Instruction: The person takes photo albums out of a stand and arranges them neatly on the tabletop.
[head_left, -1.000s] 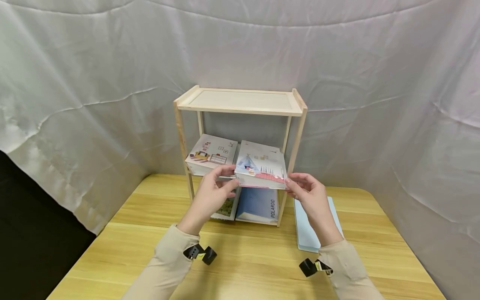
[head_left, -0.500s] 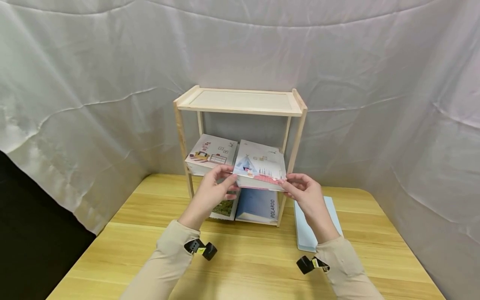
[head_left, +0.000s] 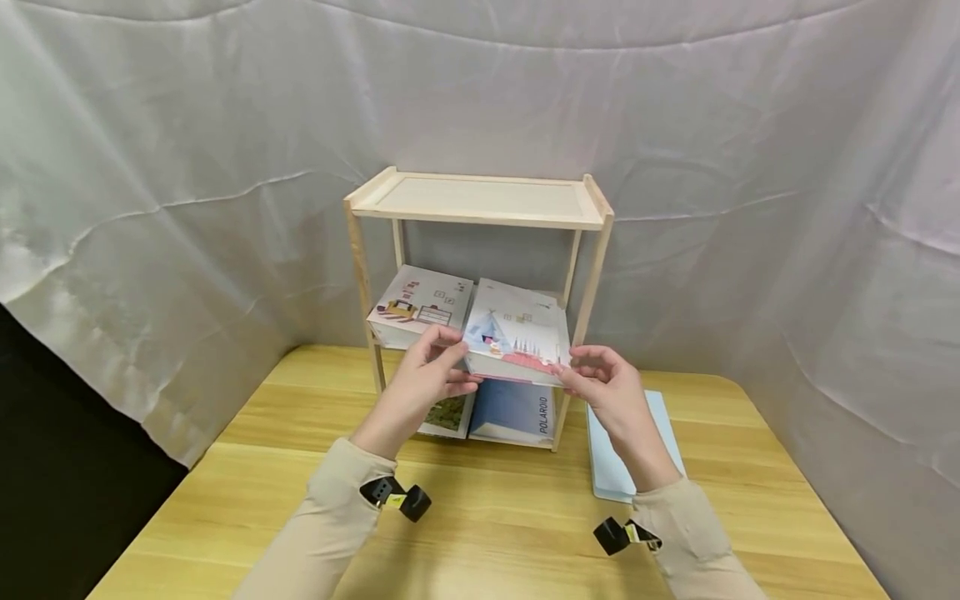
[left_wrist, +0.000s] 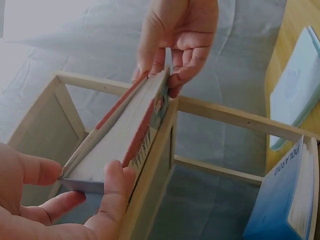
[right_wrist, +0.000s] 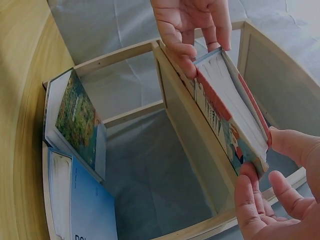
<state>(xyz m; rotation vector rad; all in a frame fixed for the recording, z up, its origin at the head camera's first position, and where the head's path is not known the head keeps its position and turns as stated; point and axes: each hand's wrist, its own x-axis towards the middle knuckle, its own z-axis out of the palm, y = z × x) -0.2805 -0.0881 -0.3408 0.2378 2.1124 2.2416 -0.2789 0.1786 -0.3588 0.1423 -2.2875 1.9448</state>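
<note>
A thick white book (head_left: 517, 321) with a blue tent and a pink band on its cover lies on the shelf's middle level, its front edge sticking out. My left hand (head_left: 422, 379) pinches its front left corner between thumb and fingers. At the front right corner, my right hand (head_left: 611, 392) holds it the same way. Both wrist views show the page block (left_wrist: 117, 125) between the covers, gripped at each end. Left of it on that level rests another white book (head_left: 423, 304) with a yellow vehicle drawing, close to my left fingertips.
The wooden shelf (head_left: 480, 221) stands at the table's back. On its bottom level are a blue POLAROID book (head_left: 513, 412) and a book with a green landscape cover (right_wrist: 79, 115). A light blue book (head_left: 611, 467) lies on the table (head_left: 495, 533) at right, partly behind my right forearm.
The tent-cover book has shifted slightly left and toward me, with both hands moving along. My right thumb now lies farther over its front edge.
</note>
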